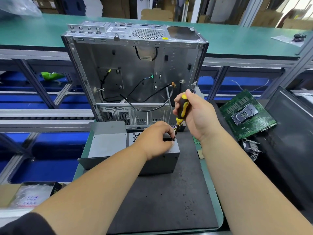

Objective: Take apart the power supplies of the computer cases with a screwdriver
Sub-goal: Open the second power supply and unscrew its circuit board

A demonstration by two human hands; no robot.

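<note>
Power supply (157, 160): grey metal box, sits on the black mat (162, 197) at frame centre, just in front of the computer case (128, 68).

Right hand (196, 114) is wrapped round the yellow-and-black handle of the screwdriver (182, 108). Shaft points down and slightly left, tip at the top right corner of the power supply.

Left hand (156, 139) rests on top of the power supply, fingers curled at the screwdriver tip. They look to be pinching the shaft or a screw there, but the fingertips are hidden, so hard to tell which.

A grey metal cover (105, 143) with bent-up edges leans against the power supply at its 9 o'clock.

The case stands open toward the camera, at 12 o'clock from the power supply. Inside: loose black cables (135, 99) with small coloured plugs, hanging across a bare back panel. No boards seen in it.

At 3 o'clock: green circuit board (249, 114) lying tilted on a dark panel (291, 133), with a finned metal heatsink (252, 148) just below it.

At 7 o'clock: open cardboard box (10, 194) holding clear plastic bags (32, 194).
</note>
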